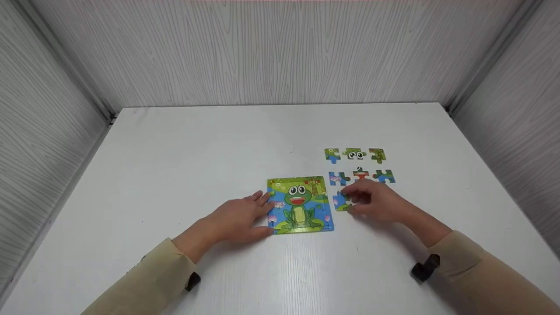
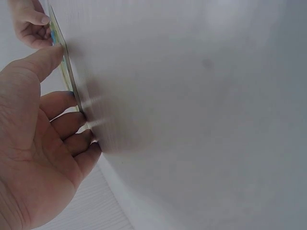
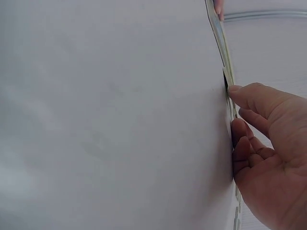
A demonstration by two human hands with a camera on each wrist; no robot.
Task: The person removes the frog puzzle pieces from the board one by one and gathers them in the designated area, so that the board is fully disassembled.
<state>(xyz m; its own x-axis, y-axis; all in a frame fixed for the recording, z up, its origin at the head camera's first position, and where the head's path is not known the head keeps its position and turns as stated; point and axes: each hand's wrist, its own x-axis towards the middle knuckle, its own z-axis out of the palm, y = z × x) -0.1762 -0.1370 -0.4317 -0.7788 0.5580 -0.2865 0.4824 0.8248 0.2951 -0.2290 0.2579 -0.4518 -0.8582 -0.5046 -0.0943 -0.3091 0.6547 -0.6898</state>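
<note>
A square frog puzzle board [image 1: 321, 212] lies flat on the white table. My left hand [image 1: 238, 221] rests at its left side, thumb and fingers spread along the edge; in the left wrist view those fingers [image 2: 69, 123] touch the board's rim. Just right of the board, my right hand [image 1: 378, 202] pinches a blue and green jigsaw piece [image 1: 339, 203] between thumb and fingers. From the right wrist, the piece [image 3: 226, 76] appears edge-on, one end slightly off the table. Closest beyond this hand is a red-mouth jigsaw piece [image 1: 361, 174], partly covered by it.
Behind the right hand are two rows of loose jigsaw pieces, among them one with frog eyes [image 1: 355, 154], a tree piece [image 1: 377, 155] and a pink-flower piece [image 1: 337, 178]. Pale wood-grain panels [image 1: 280, 52] wall in the table [image 1: 197, 153] at the back and sides.
</note>
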